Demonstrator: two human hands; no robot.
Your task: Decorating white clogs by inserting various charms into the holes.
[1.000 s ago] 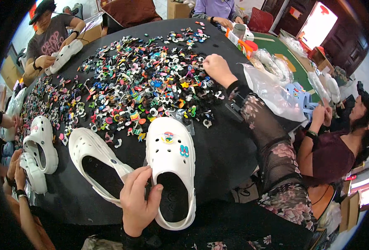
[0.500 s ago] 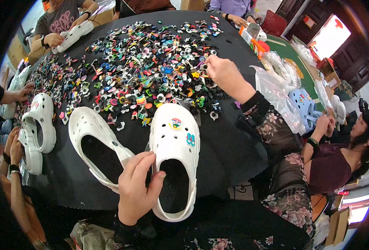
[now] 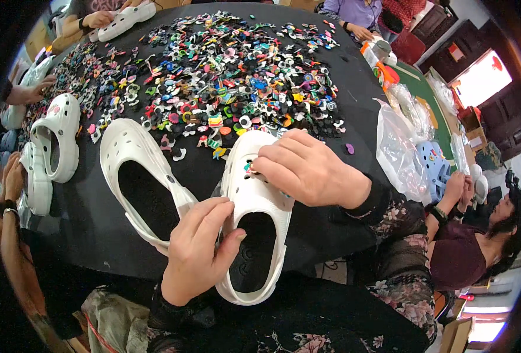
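Note:
A white clog [image 3: 246, 206] with holes in its toe stands in front of me, its opening toward me. My left hand [image 3: 198, 250] grips its left side, thumb at the opening's edge. My right hand [image 3: 310, 170] is over the toe, fingers closed at a small colourful shoe charm [image 3: 250, 167]. Those fingers partly cover the charm, so I cannot tell how firmly it sits in the clog. A blue charm farther right is almost hidden beneath the hand. Left of this clog lies a second white clog [image 3: 119, 138] without charms on its toe.
A large heap of mixed shoe charms [image 3: 243, 76] spreads over the black table [image 3: 95, 235]. Co-workers' hands handle white clogs [image 3: 60, 135] at the left and another white clog [image 3: 128, 20] at the far left. At the right are a plastic bag [image 3: 399, 159] and a blue clog [image 3: 434, 167].
My right hand has come back from the charm heap toward me, down onto the toe of the right clog. My left hand keeps its grip on the clog's side. The view has shifted slightly.

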